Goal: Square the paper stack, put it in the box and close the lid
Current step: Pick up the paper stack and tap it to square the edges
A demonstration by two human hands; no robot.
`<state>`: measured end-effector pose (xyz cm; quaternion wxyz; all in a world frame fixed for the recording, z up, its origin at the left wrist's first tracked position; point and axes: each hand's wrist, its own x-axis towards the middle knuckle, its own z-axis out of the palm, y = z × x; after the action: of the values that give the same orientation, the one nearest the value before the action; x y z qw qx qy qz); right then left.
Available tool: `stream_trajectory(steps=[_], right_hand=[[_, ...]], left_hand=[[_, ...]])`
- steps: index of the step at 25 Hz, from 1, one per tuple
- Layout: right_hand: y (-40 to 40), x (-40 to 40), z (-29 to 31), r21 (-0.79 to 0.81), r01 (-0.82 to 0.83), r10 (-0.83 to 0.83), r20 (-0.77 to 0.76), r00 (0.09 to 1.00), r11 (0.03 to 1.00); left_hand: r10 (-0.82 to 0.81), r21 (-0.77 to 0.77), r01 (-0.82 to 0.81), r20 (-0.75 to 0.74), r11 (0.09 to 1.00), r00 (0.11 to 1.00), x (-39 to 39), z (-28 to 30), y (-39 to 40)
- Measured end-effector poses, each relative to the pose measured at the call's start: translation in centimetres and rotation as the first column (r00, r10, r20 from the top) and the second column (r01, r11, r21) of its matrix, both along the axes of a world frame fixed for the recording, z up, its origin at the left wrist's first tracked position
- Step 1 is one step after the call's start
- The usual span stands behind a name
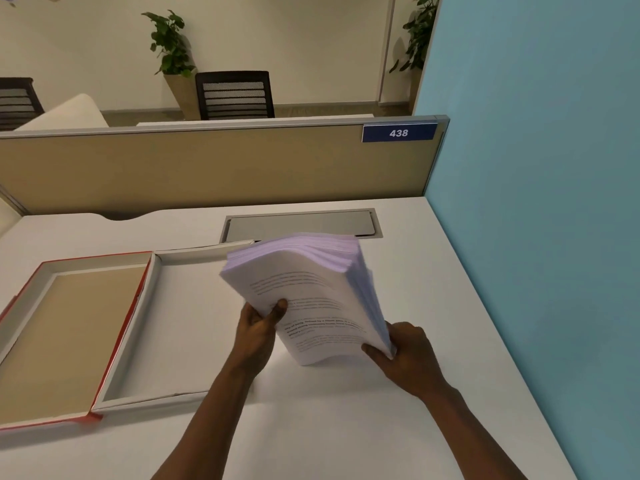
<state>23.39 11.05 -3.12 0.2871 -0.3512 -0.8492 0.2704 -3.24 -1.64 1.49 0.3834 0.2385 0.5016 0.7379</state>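
Note:
A thick stack of printed white paper (311, 292) stands on its lower edge on the desk, tilted away from me, its top sheets fanned and uneven. My left hand (258, 329) grips its left edge with the thumb on the front sheet. My right hand (408, 355) holds the lower right corner. To the left lies the open box: a white tray (152, 306) beside its hinged lid (65, 337), which has a brown inside and a red rim and lies flat. The stack hides the tray's right side.
A white desk (346, 427) carries everything. A grey cable flap (301, 225) is set in the desk behind the stack. A tan partition (207, 164) closes the back, a blue wall (536, 202) the right. Chairs and plants stand beyond.

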Motion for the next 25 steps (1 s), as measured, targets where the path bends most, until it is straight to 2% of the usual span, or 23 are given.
stream_trajectory(steps=[4,8,11,14,17,20,25], right_hand=[[-1.2,-1.1,0.2,-0.249,-0.044,-0.001,-0.177,0.984,0.968],[-0.7,-1.0,-0.2,-0.347,-0.031,-0.020,-0.145,0.989,0.937],[-0.2,-0.9,0.6,-0.332,-0.038,-0.020,-0.170,0.985,0.942],[0.4,-1.5,2.1,-0.251,-0.101,0.042,-0.232,0.972,0.963],[1.1,-1.7,2.5,-0.269,-0.008,-0.057,-0.231,0.971,0.963],[2.1,-1.3,2.7,-0.318,0.029,-0.115,-0.255,0.960,0.948],[2.0,-0.8,3.6,-0.335,0.010,-0.120,-0.307,0.944,0.942]], left_hand=[[-0.085,0.058,0.075,0.179,0.995,0.980,-1.2,-1.0,-1.0],[-0.097,0.032,0.093,0.205,0.995,0.974,-1.4,-1.4,-1.7],[-0.136,0.071,0.128,0.137,0.989,0.981,-1.0,-1.0,-1.1],[-0.125,0.008,0.125,-0.001,0.992,0.992,-0.4,-0.1,0.4],[-0.138,-0.039,0.134,-0.122,0.990,0.983,0.4,0.9,2.0],[-0.143,-0.048,0.137,-0.164,0.989,0.976,0.9,2.1,3.2],[-0.148,-0.083,0.133,-0.217,0.988,0.965,1.4,2.9,3.9]])
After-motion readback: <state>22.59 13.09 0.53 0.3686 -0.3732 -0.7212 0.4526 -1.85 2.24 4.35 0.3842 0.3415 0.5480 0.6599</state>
